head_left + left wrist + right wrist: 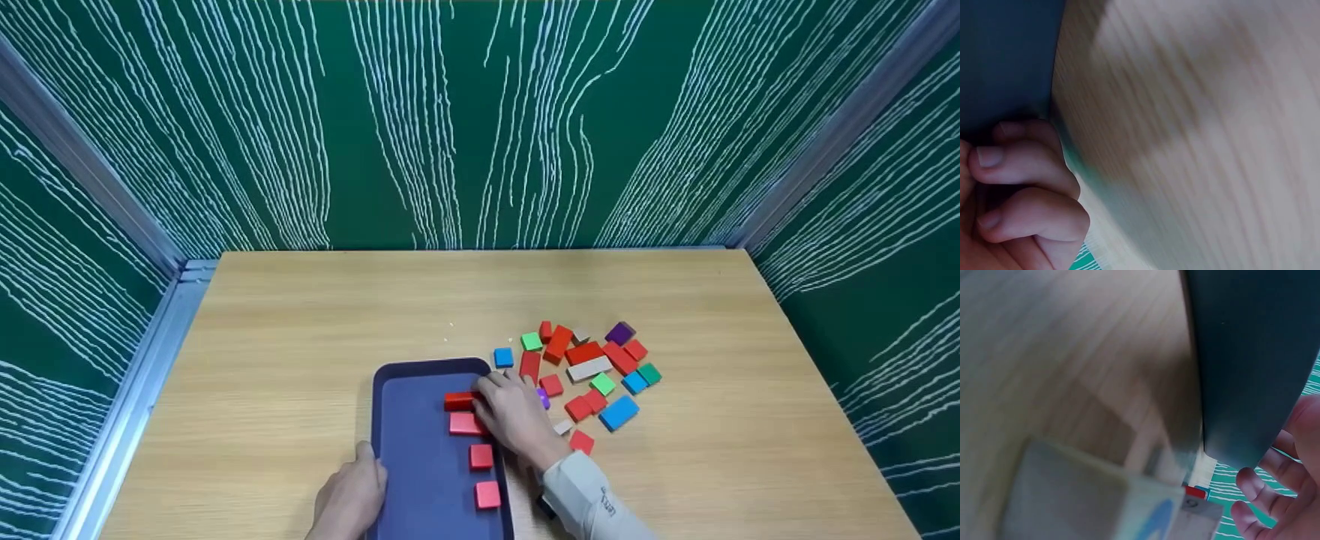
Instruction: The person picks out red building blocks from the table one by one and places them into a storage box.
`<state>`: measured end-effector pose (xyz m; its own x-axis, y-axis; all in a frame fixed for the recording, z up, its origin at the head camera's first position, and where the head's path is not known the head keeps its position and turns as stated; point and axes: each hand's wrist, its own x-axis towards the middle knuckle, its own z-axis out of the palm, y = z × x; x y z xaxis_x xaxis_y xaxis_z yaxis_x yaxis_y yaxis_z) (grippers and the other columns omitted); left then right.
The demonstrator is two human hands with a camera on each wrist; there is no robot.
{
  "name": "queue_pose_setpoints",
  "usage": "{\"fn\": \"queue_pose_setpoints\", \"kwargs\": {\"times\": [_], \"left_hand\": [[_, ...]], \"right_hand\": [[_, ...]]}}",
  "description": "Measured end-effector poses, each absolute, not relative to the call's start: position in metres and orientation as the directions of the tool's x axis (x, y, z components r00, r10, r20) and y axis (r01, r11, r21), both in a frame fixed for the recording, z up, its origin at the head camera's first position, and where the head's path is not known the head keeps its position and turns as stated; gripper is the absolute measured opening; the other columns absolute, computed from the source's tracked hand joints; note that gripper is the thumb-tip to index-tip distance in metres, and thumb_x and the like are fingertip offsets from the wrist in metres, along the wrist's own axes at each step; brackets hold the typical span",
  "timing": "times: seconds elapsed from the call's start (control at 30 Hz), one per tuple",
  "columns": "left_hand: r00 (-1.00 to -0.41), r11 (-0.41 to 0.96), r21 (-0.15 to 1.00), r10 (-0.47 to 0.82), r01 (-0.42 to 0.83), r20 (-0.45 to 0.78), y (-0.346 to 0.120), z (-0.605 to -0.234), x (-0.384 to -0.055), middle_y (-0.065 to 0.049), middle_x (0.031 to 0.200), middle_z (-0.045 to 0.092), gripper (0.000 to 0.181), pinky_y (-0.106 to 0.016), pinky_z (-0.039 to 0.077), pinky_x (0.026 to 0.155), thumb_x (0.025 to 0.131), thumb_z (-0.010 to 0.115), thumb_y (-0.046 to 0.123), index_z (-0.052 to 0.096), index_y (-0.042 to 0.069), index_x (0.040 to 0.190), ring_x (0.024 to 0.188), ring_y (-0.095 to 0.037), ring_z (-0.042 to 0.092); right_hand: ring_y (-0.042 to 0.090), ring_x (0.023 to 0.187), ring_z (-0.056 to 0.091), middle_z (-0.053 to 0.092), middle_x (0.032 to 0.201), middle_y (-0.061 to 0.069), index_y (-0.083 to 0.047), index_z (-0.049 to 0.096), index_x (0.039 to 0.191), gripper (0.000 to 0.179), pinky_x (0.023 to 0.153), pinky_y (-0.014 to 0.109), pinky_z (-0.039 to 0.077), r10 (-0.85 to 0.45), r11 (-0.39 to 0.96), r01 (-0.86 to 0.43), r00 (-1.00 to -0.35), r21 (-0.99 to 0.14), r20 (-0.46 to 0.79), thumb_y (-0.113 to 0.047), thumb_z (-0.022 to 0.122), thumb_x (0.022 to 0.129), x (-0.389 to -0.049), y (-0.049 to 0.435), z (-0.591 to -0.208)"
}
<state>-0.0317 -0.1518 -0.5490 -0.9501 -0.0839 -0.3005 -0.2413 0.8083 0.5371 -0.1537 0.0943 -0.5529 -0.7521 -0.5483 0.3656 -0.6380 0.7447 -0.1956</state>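
A dark blue tray [420, 442] lies at the front of the table. My left hand [351, 487] grips its left rim; in the left wrist view, that hand's fingers [1027, 163] curl beside the tray's wall [1005, 56]. Reaching over the right rim, my right hand [517, 412] holds the right end of a long red block [459, 401] inside the tray. Below that block lie another long red block [466, 424] and two red cubes [481, 457], in a column along the tray's right side. The right wrist view shows loosely bent fingers [1275, 495] past the tray wall [1241, 371]; the held block is hidden there.
Right of the tray, many loose blocks are scattered on the wooden table [300, 315]: red, green, white and purple ones, and a blue block [619, 413]. A small blue cube [503, 357] stands by the tray's far right corner. Green walls [465, 127] surround the table.
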Motion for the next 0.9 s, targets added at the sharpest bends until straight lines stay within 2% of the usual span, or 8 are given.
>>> {"fn": "queue_pose_setpoints", "kwargs": {"times": [0.17,0.43,0.77,0.9], "left_hand": [[-0.949,0.798,0.552,-0.074,-0.241,-0.308,-0.152,-0.549,-0.032,-0.005,0.060,0.048,0.026,-0.034,0.039,0.044,0.105,0.037,0.016,0.045,-0.005,0.119,0.046,-0.019,0.049],[-0.950,0.816,0.527,-0.084,-0.239,-0.300,-0.153,-0.549,-0.033,-0.006,0.063,0.049,0.030,-0.036,0.040,0.047,0.105,0.041,0.017,0.043,-0.006,0.123,0.050,-0.021,0.050],[-0.937,0.809,0.523,-0.096,-0.270,-0.335,-0.152,-0.550,-0.034,-0.006,0.065,0.050,0.029,-0.036,0.041,0.048,0.105,0.040,0.019,0.044,-0.004,0.123,0.051,-0.021,0.051],[-0.949,0.821,0.516,-0.094,-0.246,-0.302,-0.152,-0.549,-0.032,-0.006,0.064,0.049,0.025,-0.036,0.040,0.048,0.105,0.041,0.019,0.046,-0.003,0.118,0.051,-0.021,0.050]], "right_hand": [[0.026,0.090,0.059,0.069,0.098,0.004,-0.011,0.072,0.104,0.019,0.072,0.042,0.046,-0.540,0.750,-0.633,-0.753,-0.191,0.376,-0.023,0.074,0.090,-0.156,0.094,-0.555],[0.025,0.090,0.059,0.068,0.098,0.003,-0.012,0.072,0.103,0.014,0.072,0.041,0.047,-0.520,0.744,-0.629,-0.757,-0.227,0.396,-0.022,0.071,0.093,-0.161,0.095,-0.552],[0.023,0.091,0.056,0.065,0.103,0.004,-0.013,0.072,0.110,0.019,0.077,0.039,0.048,-0.464,0.732,-0.598,-0.789,-0.328,0.403,-0.021,0.072,0.093,-0.167,0.107,-0.547],[0.024,0.090,0.056,0.063,0.104,0.006,-0.013,0.071,0.110,0.020,0.076,0.041,0.049,-0.440,0.761,-0.570,-0.804,-0.309,0.399,-0.021,0.072,0.092,-0.172,0.115,-0.546]]}}
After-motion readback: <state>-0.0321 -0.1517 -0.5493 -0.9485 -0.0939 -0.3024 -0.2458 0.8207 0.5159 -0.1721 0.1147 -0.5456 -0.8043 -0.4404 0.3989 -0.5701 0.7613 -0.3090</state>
